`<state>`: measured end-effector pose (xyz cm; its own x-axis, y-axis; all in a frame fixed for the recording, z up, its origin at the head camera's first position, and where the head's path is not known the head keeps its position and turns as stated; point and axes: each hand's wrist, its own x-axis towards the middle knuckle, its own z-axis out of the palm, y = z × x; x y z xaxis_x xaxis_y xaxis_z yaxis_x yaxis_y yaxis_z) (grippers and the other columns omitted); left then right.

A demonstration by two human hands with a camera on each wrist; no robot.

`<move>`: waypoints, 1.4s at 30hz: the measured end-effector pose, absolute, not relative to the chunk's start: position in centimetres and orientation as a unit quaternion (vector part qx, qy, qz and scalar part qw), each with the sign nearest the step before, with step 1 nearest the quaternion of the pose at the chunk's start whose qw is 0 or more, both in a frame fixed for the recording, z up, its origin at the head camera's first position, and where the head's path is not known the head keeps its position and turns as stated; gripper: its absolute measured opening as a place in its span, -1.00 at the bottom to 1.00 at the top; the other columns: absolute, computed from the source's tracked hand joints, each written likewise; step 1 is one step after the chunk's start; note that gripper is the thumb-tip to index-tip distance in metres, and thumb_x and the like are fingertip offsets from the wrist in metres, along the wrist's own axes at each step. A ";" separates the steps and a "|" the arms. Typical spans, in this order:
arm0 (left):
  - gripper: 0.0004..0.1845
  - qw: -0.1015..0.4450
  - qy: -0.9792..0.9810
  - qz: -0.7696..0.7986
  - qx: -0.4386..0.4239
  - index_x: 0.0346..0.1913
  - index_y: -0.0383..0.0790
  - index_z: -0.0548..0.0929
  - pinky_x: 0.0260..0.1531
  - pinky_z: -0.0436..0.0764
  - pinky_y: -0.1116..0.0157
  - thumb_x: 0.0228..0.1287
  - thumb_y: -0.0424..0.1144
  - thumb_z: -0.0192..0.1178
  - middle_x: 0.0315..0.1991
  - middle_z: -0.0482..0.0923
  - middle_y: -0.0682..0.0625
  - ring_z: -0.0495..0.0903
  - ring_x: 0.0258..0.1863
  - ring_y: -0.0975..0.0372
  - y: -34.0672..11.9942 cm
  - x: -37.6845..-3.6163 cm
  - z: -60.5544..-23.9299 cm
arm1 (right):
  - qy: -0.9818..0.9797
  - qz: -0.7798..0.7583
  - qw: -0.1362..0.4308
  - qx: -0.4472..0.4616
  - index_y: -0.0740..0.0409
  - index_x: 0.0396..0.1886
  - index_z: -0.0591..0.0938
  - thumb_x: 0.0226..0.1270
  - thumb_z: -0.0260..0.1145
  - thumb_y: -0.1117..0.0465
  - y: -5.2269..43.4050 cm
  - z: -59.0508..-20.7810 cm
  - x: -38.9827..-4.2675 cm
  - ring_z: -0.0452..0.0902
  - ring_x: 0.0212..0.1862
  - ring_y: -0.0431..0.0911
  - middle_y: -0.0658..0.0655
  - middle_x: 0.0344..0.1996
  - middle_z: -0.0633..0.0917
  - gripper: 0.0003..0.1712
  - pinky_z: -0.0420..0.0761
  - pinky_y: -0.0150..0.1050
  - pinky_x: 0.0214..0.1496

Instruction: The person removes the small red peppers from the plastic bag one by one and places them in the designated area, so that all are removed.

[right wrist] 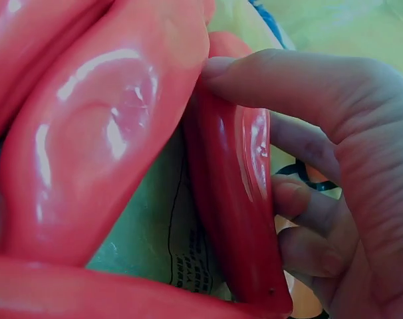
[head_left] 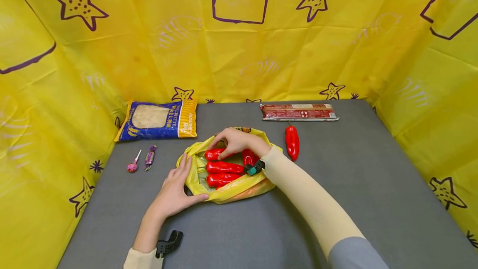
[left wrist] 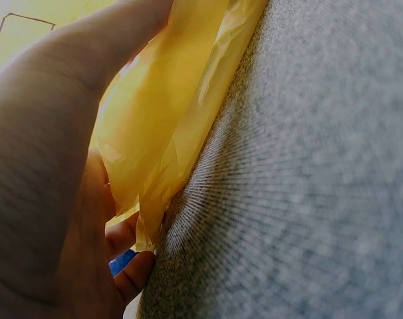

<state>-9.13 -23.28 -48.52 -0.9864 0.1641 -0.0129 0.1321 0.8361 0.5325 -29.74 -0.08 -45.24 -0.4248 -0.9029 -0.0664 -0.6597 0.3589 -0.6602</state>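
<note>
On the near side, the left hand lays fairly straight fingers against the yellow bag; should they ease off, that limp rim could flop inward. Inside, the right hand pinches a red pepper between thumb and fingers; its glossy skin might slip. Farther off, a loose pepper lies on the bench, where the right sleeve could nudge it.
</note>
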 end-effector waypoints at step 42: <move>0.39 0.026 0.958 0.275 0.081 0.74 -0.21 -0.03 0.37 0.25 -0.42 0.06 0.46 0.46 0.77 -0.25 -0.14 0.23 0.48 -0.23 -23.2 -9.0 -48.5 | 0.809 -0.215 0.206 -0.507 -0.01 0.26 0.76 0.30 0.55 0.14 -0.8 -43.9 -28.5 0.66 0.02 -0.20 -0.03 0.03 0.81 -0.49 0.59 -0.33 0.17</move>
